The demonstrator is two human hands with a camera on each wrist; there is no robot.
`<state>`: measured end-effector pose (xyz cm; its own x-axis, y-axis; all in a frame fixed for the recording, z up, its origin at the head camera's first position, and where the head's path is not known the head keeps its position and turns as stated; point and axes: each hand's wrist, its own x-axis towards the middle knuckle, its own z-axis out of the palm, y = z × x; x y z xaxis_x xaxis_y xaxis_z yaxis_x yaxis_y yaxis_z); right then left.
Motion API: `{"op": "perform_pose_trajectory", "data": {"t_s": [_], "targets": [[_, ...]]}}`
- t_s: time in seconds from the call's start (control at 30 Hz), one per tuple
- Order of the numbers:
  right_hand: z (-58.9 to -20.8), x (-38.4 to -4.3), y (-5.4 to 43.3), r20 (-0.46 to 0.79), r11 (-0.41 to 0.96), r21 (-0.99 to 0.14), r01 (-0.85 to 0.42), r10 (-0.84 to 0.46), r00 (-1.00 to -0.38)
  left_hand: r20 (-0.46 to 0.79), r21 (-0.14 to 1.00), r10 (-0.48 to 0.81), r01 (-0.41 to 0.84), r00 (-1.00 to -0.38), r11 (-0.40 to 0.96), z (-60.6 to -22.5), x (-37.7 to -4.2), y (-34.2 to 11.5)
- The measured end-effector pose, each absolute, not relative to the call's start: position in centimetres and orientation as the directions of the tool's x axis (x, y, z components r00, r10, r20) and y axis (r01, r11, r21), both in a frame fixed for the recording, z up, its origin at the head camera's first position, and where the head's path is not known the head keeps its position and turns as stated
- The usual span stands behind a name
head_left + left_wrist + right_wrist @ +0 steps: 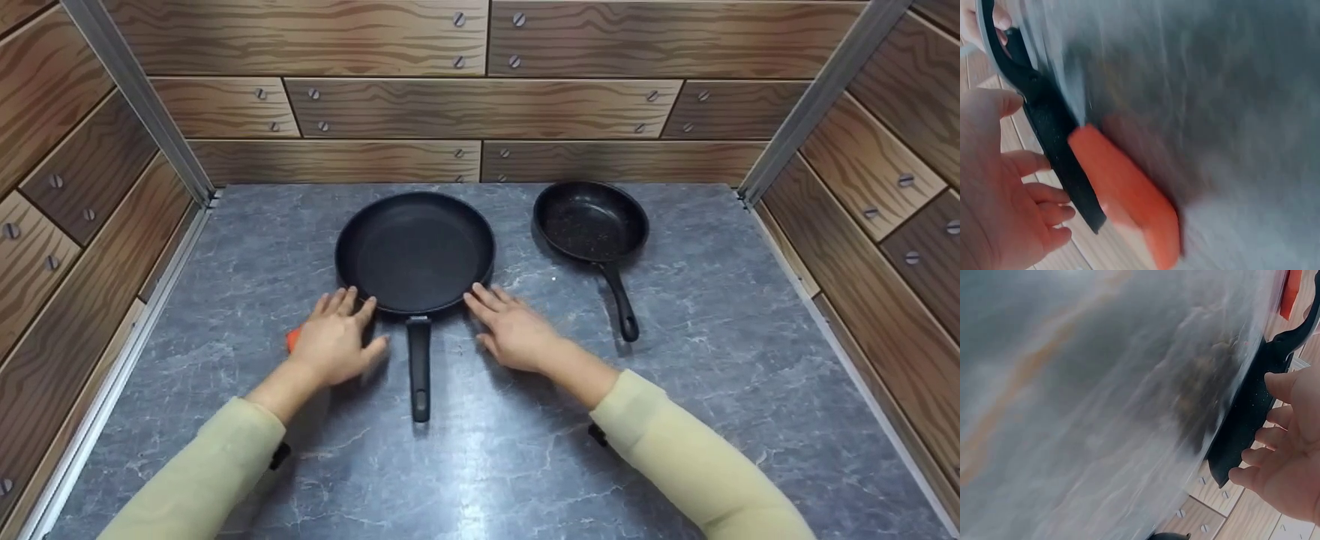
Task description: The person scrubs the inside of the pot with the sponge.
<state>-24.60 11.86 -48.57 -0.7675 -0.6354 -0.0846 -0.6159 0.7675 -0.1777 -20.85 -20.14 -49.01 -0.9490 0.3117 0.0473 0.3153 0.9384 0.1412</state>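
A large black frying pan (424, 251) lies on the table, its handle pointing toward me. My left hand (335, 341) is at the near left of its rim, fingers extended and spread. Across from it, my right hand (517, 330) has its fingertips at the near right of the rim. Both wrist views show fingers (1044, 194) along the pan's outer side (1241, 422), none wrapped around it. An orange, smooth, angular object (1129, 197) sits beside the pan on the left; the left hand mostly hides it in the head view, and its kind is unclear.
A smaller black frying pan (591, 221) stands at the back right, its handle (621, 307) angled toward me. Wood-patterned walls (480, 109) enclose the grey marbled table (720, 315) at the back and both sides, with metal posts (139, 97) in the corners.
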Motion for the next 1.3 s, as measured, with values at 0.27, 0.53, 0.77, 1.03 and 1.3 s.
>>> {"op": "perform_pose_trajectory", "data": {"t_s": [0.27,0.53,0.77,1.03,1.3], "targets": [[-48.4,-25.9,9.1,-0.112,0.776,-0.184,-0.603,-0.626,-0.771,-0.016,0.149,0.289,0.284,-0.957,0.947,-48.5,-22.0,-22.8],[-48.4,-27.5,7.3,-0.132,0.792,-0.184,-0.582,-0.607,-0.784,-0.071,0.159,0.251,0.237,-0.965,0.958,-48.3,-23.3,-24.1],[-48.5,-28.5,6.1,-0.149,0.793,-0.186,-0.58,-0.606,-0.782,-0.089,0.155,0.235,0.22,-0.968,0.963,-48.6,-24.4,-25.1],[-48.3,-29.4,5.0,-0.17,0.806,-0.21,-0.554,-0.588,-0.791,-0.102,0.157,0.224,0.206,-0.969,0.966,-48.4,-25.7,-25.8],[-47.9,-30.2,4.1,-0.208,0.826,-0.22,-0.52,-0.56,-0.802,-0.118,0.168,0.206,0.185,-0.971,0.968,-48.4,-26.5,-26.3]]}}
